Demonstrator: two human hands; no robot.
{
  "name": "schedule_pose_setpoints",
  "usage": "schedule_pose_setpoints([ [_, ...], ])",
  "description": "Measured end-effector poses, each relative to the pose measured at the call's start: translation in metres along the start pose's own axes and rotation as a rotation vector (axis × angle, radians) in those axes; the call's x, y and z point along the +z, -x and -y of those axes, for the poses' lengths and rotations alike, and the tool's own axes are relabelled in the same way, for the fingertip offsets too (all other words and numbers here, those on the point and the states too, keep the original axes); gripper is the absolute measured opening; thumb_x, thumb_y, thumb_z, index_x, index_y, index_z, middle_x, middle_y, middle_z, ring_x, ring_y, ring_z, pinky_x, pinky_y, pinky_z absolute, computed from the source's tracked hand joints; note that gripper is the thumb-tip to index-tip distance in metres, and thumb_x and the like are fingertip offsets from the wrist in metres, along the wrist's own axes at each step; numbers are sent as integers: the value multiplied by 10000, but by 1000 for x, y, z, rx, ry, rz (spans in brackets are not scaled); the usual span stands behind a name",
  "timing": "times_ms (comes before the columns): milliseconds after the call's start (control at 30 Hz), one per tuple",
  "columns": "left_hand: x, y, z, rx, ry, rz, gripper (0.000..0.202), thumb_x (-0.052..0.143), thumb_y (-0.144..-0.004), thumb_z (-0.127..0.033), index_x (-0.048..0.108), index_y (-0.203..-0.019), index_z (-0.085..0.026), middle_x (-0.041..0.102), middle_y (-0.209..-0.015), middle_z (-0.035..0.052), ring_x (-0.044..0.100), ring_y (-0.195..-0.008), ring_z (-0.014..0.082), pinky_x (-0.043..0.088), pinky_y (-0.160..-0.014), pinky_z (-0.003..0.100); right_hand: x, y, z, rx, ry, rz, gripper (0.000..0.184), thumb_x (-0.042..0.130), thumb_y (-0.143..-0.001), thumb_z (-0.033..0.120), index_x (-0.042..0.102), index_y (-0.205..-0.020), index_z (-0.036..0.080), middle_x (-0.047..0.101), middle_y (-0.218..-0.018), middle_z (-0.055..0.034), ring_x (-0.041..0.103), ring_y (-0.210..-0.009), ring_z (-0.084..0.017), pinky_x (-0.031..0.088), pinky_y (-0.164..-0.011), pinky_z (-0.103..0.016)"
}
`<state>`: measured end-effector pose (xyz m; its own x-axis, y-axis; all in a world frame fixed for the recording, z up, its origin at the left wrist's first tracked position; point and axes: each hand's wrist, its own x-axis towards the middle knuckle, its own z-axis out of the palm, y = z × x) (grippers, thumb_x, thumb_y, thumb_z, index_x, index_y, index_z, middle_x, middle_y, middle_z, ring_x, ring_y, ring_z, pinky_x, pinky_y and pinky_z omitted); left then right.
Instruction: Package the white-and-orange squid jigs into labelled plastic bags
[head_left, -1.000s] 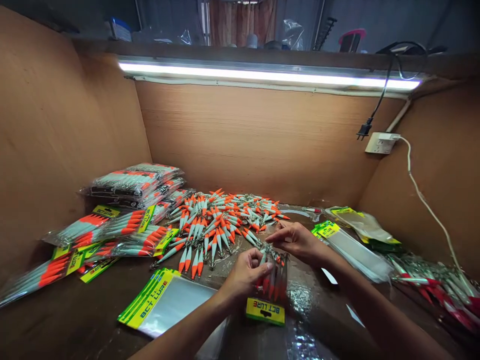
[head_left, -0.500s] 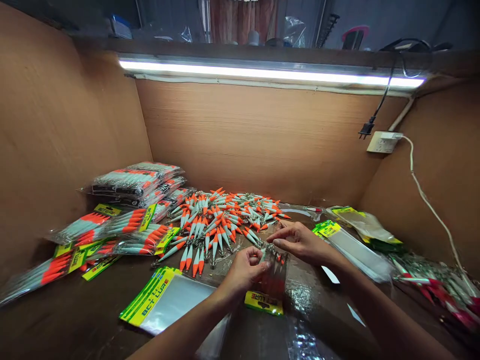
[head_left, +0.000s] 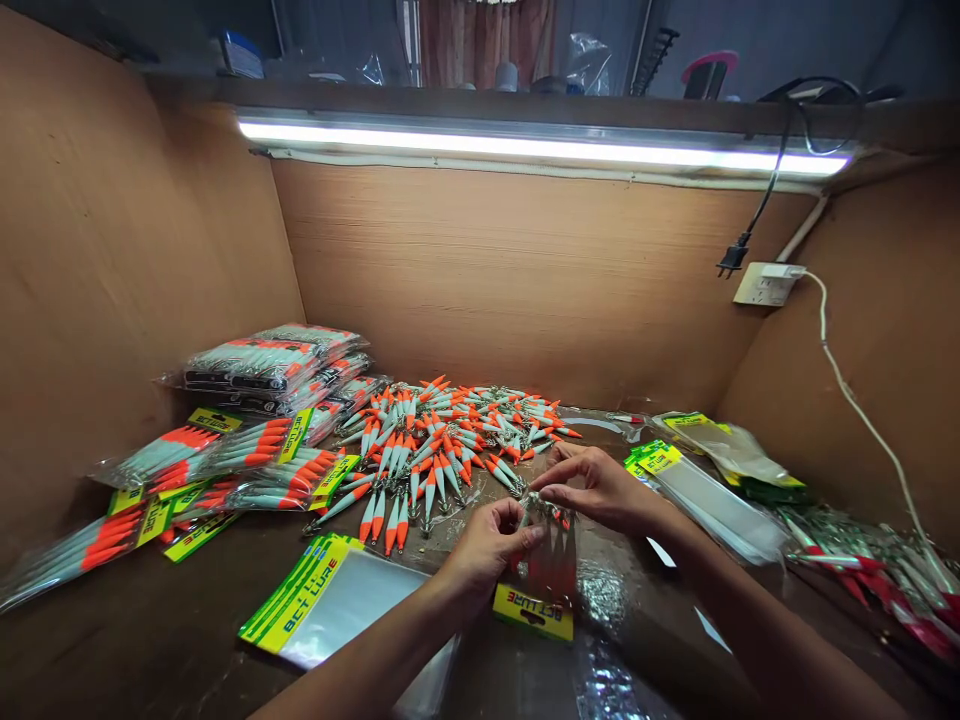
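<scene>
A clear plastic bag [head_left: 553,572] hangs upside down in front of me, its yellow-and-green header [head_left: 534,612] at the bottom. Several fishing lures show inside, orange tips down and metal hooks near the bag's upper end. My left hand [head_left: 491,548] is closed on the bag's left side, thumb across the front. Bent over the upper end, by the hooks, my right hand [head_left: 604,488] has thumb and forefinger pinched on the bag's edge; its fingertips partly hide the contact. Just beyond both hands lies a heap of loose white-and-orange lures [head_left: 439,440].
Filled lure packs [head_left: 255,465] and a stack of bundled packs [head_left: 277,365] stand at left. Flat header bags lie at front left [head_left: 330,600] and right [head_left: 709,505]. Red-and-white lures [head_left: 877,580] lie far right. A power plug [head_left: 733,258] dangles above.
The bag with its lures has shifted slightly right and down, its header turning a little. Both hands keep their hold, the left thumb a bit further across the bag.
</scene>
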<state>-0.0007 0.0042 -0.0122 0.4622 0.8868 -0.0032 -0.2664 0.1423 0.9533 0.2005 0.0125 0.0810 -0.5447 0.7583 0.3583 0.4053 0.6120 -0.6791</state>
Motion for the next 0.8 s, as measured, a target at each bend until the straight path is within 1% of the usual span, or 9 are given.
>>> schedule_pose_setpoints([
  [133, 4, 3, -6, 32, -27, -35, 462, 876, -648, -486, 589, -791, -154, 558, -661, -31, 441, -524, 73, 324, -506, 199, 2, 1, -4, -2, 51, -21, 175, 730, -885, 362, 805, -997, 251, 632, -914, -30, 574, -849, -167, 456, -764, -289],
  [200, 6, 5, -11, 39, -77, -48, 459, 883, -642, -467, 633, -858, -148, 606, -707, -10, 499, -567, 95, 358, -530, 204, 2, 1, -9, 0, 71, -24, 167, 722, -892, 358, 810, -983, 249, 627, -885, -31, 572, -840, -170, 450, -752, -290],
  [300, 9, 8, -14, 47, -124, 51, 484, 886, -650, -425, 702, -990, -134, 701, -906, 65, 633, -791, 184, 457, -675, 248, 0, 1, -13, 16, 81, -23, 181, 706, -902, 368, 816, -969, 242, 618, -844, -34, 568, -813, -172, 446, -719, -288],
  [367, 9, 9, -12, 28, -130, 136, 493, 869, -676, -424, 724, -1038, -121, 721, -984, 97, 657, -877, 232, 478, -748, 290, -2, 2, -11, 29, 85, -19, 184, 703, -903, 371, 815, -973, 242, 609, -837, -32, 562, -799, -169, 446, -708, -285],
  [433, 7, 8, -8, -5, -139, 147, 482, 852, -695, -439, 740, -1021, -102, 731, -959, 108, 662, -828, 231, 477, -727, 298, -2, 3, -7, 15, 88, -10, 178, 715, -895, 363, 810, -994, 250, 607, -861, -30, 563, -814, -166, 449, -722, -281],
  [533, 5, 6, -1, -7, -142, 117, 446, 831, -720, -455, 754, -968, -92, 734, -903, 102, 642, -735, 192, 452, -670, 270, -1, 4, -2, -42, 117, 63, 194, 741, -878, 344, 797, -1052, 280, 608, -893, -24, 570, -840, -163, 450, -740, -273],
  [633, 4, 5, 2, 3, -141, 115, 418, 822, -730, -461, 756, -906, -88, 730, -855, 95, 642, -721, 185, 452, -677, 266, 1, 4, -3, -71, 188, 127, 197, 724, -892, 327, 791, -1076, 306, 597, -865, -15, 562, -798, -152, 434, -699, -260],
  [700, 4, 6, -1, -13, -131, 142, 428, 834, -721, -441, 754, -955, -92, 735, -885, 103, 663, -769, 208, 477, -733, 292, 1, 4, -6, -65, 182, 108, 177, 688, -920, 324, 799, -1054, 294, 597, -852, -18, 560, -778, -146, 430, -679, -254],
  [800, 7, 8, -10, 14, -153, 199, 532, 867, -686, -377, 718, -1138, -139, 734, -1044, 103, 672, -913, 245, 486, -848, 326, -2, 3, -9, -37, 62, 75, 199, 650, -943, 345, 807, -1033, 262, 624, -849, -29, 584, -779, -146, 459, -687, -255],
])
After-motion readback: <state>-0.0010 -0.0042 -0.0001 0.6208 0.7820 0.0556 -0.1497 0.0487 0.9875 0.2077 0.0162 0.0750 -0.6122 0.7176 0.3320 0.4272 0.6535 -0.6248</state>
